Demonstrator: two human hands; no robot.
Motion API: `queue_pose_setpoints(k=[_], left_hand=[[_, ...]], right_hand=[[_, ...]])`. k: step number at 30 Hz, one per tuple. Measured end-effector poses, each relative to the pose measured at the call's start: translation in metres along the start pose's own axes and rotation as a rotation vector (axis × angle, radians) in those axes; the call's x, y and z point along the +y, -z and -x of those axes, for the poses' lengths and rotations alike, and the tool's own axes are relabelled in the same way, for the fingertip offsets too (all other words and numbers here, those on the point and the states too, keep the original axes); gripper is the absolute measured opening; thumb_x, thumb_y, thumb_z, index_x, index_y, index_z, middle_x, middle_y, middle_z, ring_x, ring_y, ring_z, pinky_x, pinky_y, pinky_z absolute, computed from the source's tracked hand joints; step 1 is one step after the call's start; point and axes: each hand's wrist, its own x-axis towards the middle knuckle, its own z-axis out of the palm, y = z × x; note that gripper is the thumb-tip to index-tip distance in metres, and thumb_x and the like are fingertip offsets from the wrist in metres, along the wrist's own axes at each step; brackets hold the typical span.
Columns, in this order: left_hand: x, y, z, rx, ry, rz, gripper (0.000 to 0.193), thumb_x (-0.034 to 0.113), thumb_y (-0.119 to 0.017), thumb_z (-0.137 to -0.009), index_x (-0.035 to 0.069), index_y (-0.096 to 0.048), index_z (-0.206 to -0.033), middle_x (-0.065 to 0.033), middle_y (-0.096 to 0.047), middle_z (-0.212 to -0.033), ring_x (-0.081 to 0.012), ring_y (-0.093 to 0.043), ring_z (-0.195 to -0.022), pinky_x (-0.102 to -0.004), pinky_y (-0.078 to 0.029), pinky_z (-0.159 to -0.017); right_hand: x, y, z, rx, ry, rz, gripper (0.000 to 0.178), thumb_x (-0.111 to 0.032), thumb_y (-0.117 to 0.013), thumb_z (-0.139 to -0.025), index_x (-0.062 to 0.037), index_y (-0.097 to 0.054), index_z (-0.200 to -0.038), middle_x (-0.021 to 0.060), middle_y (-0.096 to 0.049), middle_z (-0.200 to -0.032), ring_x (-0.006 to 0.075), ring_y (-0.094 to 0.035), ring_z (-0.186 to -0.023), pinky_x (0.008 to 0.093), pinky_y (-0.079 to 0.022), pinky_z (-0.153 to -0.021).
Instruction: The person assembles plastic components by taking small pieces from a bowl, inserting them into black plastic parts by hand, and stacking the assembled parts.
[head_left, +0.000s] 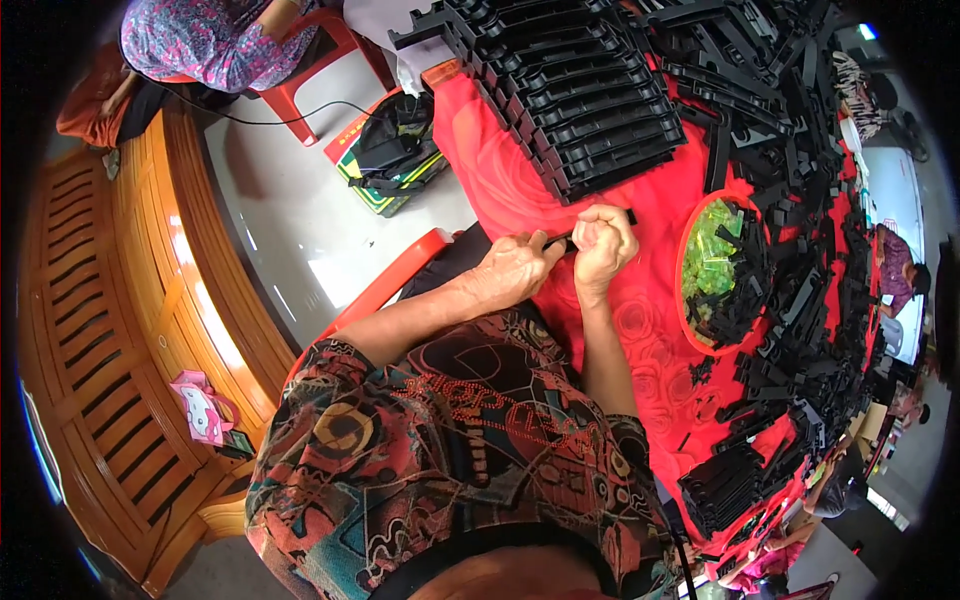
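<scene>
My left hand (517,266) and my right hand (604,245) are close together over the table's near edge, both closed on one slim black plastic part (566,242). Most of that part is hidden by my fingers; a dark end sticks out beyond my right hand. Just past my hands stands a tall stack of long black plastic frames (590,110) on the red rose-patterned cloth (640,330). Right of my right hand, an orange-rimmed basin (684,285) holds small yellow-green pieces and black bits.
Loose black plastic parts (780,330) are heaped along the table's right side, with a neat bundle (722,490) nearer. A wooden bench (95,340) runs along the left. A red plastic chair (335,50), a seated person (215,45) and a black bag (395,140) are at the far left.
</scene>
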Motion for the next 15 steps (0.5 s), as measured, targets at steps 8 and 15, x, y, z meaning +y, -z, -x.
queue_pose_setpoints(k=[8, 15], left_hand=[[0.001, 0.001, -0.005, 0.022, 0.008, 0.068, 0.021, 0.008, -0.058, -0.069, 0.004, -0.053, -0.089, -0.0126, -0.054, -0.072, -0.027, -0.06, -0.058, -0.037, -0.048, -0.051], [0.003, 0.01, 0.0, 0.042, 0.005, 0.188, 0.036, 0.009, -0.059, -0.075, 0.008, -0.053, -0.111, -0.0128, -0.056, -0.08, -0.0294, -0.061, -0.068, -0.0389, -0.05, -0.058]], right_hand=[[0.002, 0.003, 0.0, -0.034, 0.05, 0.192, 0.021, -0.007, -0.039, -0.076, 0.0007, -0.056, -0.07, -0.0018, -0.044, -0.055, 0.0045, -0.036, -0.046, 0.0217, -0.027, -0.042], [-0.034, -0.003, 0.004, 0.18, 0.064, -0.082, 0.016, -0.006, -0.041, -0.079, 0.0041, -0.053, -0.076, -0.0007, -0.037, -0.052, 0.0066, -0.032, -0.043, 0.0211, -0.025, -0.04]])
